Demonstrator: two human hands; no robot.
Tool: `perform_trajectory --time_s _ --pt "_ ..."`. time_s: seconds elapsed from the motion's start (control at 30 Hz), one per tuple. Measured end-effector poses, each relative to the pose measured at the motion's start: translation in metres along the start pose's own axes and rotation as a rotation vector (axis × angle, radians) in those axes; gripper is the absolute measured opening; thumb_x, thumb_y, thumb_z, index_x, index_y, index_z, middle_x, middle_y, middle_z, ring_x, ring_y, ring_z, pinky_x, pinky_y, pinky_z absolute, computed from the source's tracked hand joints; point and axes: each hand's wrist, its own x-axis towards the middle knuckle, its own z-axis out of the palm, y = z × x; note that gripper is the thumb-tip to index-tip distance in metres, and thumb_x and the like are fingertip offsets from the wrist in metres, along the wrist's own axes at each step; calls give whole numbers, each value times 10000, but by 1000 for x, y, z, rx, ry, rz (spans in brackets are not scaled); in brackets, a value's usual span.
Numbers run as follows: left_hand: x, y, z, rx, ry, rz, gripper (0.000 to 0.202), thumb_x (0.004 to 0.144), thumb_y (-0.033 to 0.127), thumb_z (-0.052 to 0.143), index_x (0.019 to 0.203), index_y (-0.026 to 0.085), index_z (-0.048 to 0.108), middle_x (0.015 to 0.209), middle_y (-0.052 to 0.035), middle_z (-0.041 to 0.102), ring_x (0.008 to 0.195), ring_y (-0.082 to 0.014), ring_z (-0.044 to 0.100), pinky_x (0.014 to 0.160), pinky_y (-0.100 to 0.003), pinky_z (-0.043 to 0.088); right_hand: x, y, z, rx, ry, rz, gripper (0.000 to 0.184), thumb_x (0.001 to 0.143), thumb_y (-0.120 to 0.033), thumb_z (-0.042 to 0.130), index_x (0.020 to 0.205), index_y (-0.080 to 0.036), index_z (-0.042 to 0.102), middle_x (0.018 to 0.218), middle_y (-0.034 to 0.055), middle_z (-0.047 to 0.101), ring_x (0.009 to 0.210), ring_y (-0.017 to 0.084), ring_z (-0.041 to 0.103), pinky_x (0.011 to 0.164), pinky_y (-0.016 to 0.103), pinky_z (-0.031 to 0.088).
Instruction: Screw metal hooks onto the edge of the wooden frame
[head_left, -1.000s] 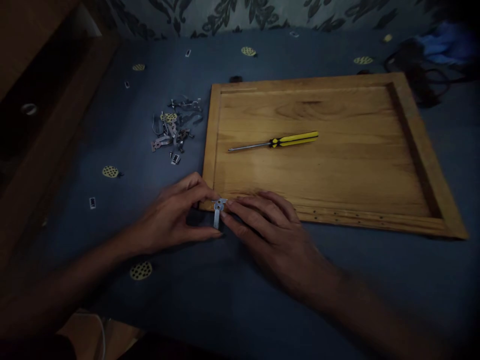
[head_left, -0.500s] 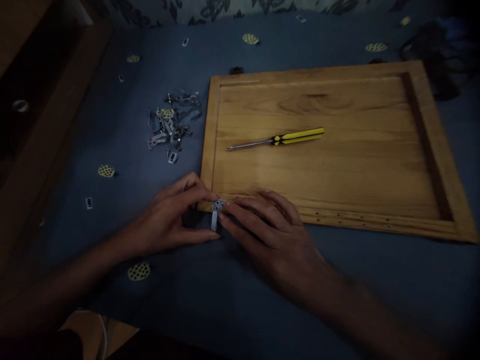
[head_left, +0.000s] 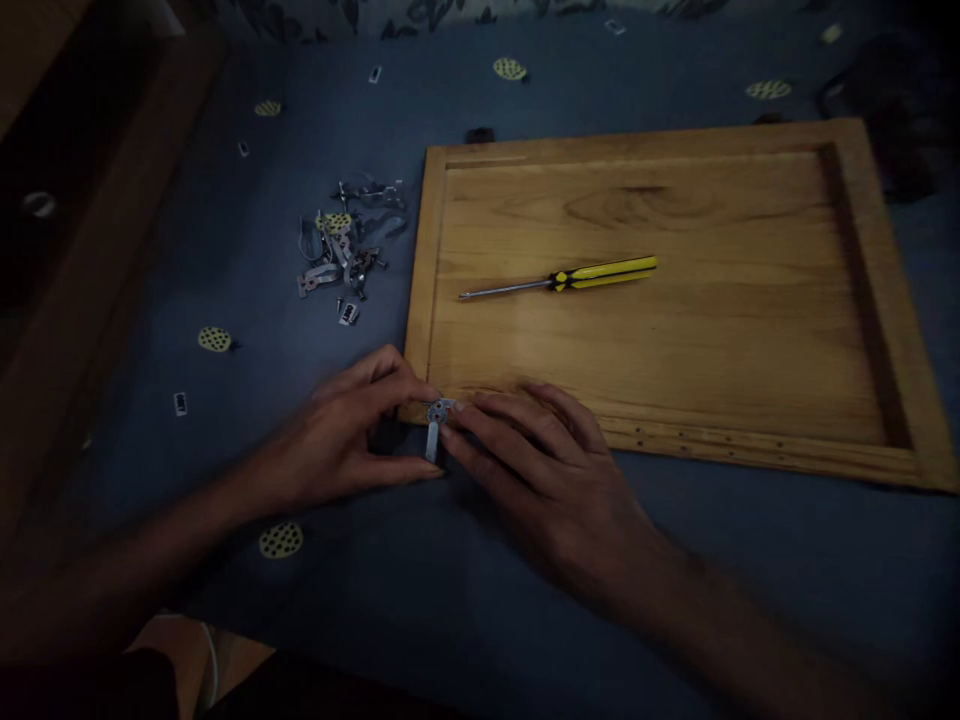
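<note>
Both of my hands meet at the near left corner of a framed wooden panel (head_left: 540, 370). Between them is a small silver metal hinge (head_left: 433, 432), its holed plate against the panel's frame and its arm sticking out toward me. My left hand (head_left: 356, 425) is closed in a pinch, index finger at the top of the hinge and thumb at its lower end. From the right, the fingertips of my right hand (head_left: 544, 460) press together at the hinge's side, its other fingers resting over the frame. On the panel lies a screwdriver (head_left: 559, 280) with a yellow and black handle.
A loose pile of metal hinges and screws (head_left: 349, 245) lies on the blue patterned cloth (head_left: 420, 600) left of the panel. Several small holes dot the panel's near edge. A dark wooden edge (head_left: 112, 200) runs along the left; a dark object (head_left: 885, 120) is at the far right.
The camera view has shifted slightly, so panel, screwdriver and pile sit a little further right. Both hands keep the same hold at the hinge.
</note>
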Motion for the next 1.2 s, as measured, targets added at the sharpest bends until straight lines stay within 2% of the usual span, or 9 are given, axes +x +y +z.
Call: perform_trajectory --time_s 0.3,0.53,0.7,0.9,1.07,1.2 --pt "-1 -3 2 -29 15 13 403 900 430 800 1227 238 664 963 -5 564 782 -128 527 674 -253 493 2 -1 -1 -13 23 10 383 1129 -195 368 1324 -168 696 1318 31 763 1271 218 633 1197 469 427" --pt "-2 -4 3 -20 18 17 402 895 417 809 1225 237 666 976 -3 564 786 -127 527 678 -248 477 2 0 0 17 16 -25 357 1079 -148 446 1338 -136 692 1321 91 749 1261 266 640 1136 538 502" --pt "-2 -5 4 -22 31 30 406 893 411 812 1226 235 660 973 -2 561 791 -128 533 680 -245 476 2 -1 0 -3 39 -19 369 1092 -146 409 1320 -150 699 1311 83 756 1264 245 640 1165 485 479" --pt "-2 -5 5 -15 31 31 401 907 452 788 1221 236 662 971 -6 560 789 -132 525 690 -252 480 3 -1 -1 -23 34 -47 404 1124 -185 340 1330 -161 686 1358 54 745 1296 232 636 1149 484 498" --pt "-1 -6 4 -25 28 40 406 903 429 799 1232 233 661 961 -1 552 771 -120 520 668 -239 474 4 -2 -3 -64 24 -18 411 1131 -185 332 1304 -209 704 1366 5 746 1274 210 657 1222 484 429" --pt "0 -3 2 -16 22 36 400 903 445 797 1212 228 666 953 -1 556 763 -120 520 671 -245 480 3 -3 -2 -62 29 -5 391 1126 -180 358 1309 -209 703 1362 12 748 1273 214 656 1241 523 398"
